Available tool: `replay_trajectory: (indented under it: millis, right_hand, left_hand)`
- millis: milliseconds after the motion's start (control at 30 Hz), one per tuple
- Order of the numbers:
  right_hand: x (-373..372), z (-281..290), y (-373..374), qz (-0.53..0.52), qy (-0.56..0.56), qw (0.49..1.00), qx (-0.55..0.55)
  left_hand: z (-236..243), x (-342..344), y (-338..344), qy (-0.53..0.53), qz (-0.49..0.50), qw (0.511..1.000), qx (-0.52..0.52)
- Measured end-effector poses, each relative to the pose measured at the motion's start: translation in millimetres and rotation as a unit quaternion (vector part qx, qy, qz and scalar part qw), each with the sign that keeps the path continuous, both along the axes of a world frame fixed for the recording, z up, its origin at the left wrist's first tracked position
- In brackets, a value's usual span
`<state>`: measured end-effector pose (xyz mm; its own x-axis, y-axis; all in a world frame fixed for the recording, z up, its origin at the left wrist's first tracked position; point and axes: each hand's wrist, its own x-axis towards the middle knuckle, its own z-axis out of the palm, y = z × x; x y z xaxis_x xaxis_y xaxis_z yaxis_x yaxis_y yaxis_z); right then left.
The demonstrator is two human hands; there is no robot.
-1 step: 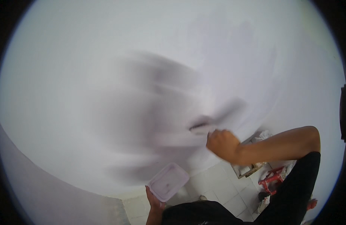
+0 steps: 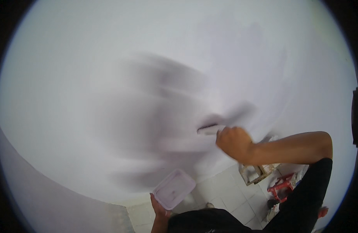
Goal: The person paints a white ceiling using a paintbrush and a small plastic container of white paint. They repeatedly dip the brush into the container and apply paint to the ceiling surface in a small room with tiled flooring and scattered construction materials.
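My right hand (image 2: 235,143) is closed around a pale flat paintbrush (image 2: 209,130) with a dark edge, held against or very near the white wall (image 2: 70,89). Light purple patches (image 2: 241,58) show on the wall above and right of the brush. Low in the picture, my left hand (image 2: 159,207) grips the side of a shallow rectangular plastic tub (image 2: 174,189), whose inside is coated pale pinkish purple. Part of that hand is hidden by the tub.
White floor tiles (image 2: 229,190) lie below. To the right stand a wooden frame (image 2: 253,175) and a red stool (image 2: 279,190), partly behind my arm. A dark object (image 2: 356,116) is at the right rim. The wall meets another at the lower left.
My right hand and the brush have shifted slightly up and to the right along the wall. The left hand and tub are almost unmoved.
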<state>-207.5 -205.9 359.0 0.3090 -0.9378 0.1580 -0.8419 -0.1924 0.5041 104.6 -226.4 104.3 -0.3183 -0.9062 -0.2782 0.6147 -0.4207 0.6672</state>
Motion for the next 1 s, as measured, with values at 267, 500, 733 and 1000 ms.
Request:
replay_trajectory:
  millis: [267,500,733,1000]
  right_hand:
    - [8,206,64,-0.189,0.206,0.864,-0.42]
    - [17,137,3,-0.165,0.38,0.79,-0.452]
    - [33,-24,39,-0.031,0.244,0.952,-0.183]
    - [-3,23,13,-0.1,-0.063,0.991,0.056]
  left_hand:
    - [-31,-46,-12,0.079,-0.051,0.996,0.002]
    - [-35,-39,-14,0.081,-0.059,0.995,0.003]
    - [-44,-31,-11,0.063,-0.059,0.996,0.017]
    - [-10,-30,-3,0.03,-0.065,0.997,0.012]
